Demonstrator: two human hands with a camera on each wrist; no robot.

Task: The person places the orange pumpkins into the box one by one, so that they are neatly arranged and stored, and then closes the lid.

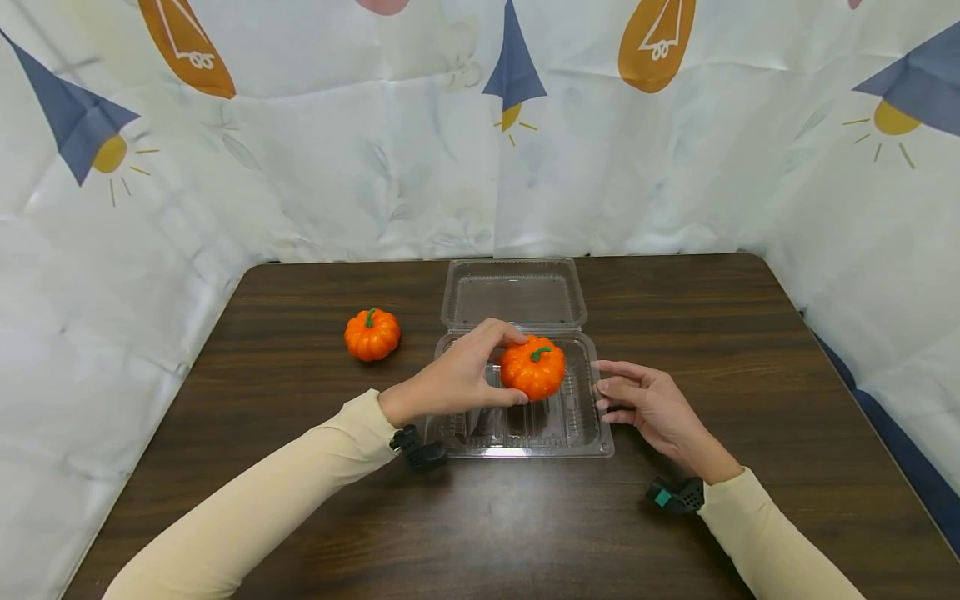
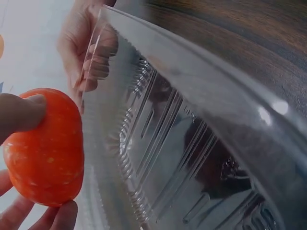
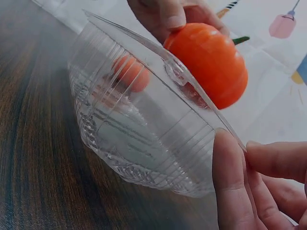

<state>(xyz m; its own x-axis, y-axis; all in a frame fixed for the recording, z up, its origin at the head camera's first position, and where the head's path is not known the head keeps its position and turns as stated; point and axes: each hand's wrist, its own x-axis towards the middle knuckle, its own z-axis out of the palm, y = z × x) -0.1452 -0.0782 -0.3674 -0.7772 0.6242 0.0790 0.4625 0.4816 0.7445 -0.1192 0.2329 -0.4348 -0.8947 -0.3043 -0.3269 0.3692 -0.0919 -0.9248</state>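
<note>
Left hand (image 1: 459, 377) grips a pumpkin (image 1: 533, 368) above the plastic box (image 1: 525, 452); right hand (image 1: 654, 408) pinches its right edge. Lid (image 1: 513, 292) folded back. Second pumpkin (image 1: 372, 335) on table (image 1: 315, 500), left. Patterned curtain (image 1: 337, 175) behind. Raised marks (image 2: 190, 112) inside box, unreadable.

The place looks like a curtained-off nook, the kind of building unclear, with white printed fabric (image 1: 322, 175) hanging round three sides of a wood-grain worktop (image 1: 712, 325).
</note>
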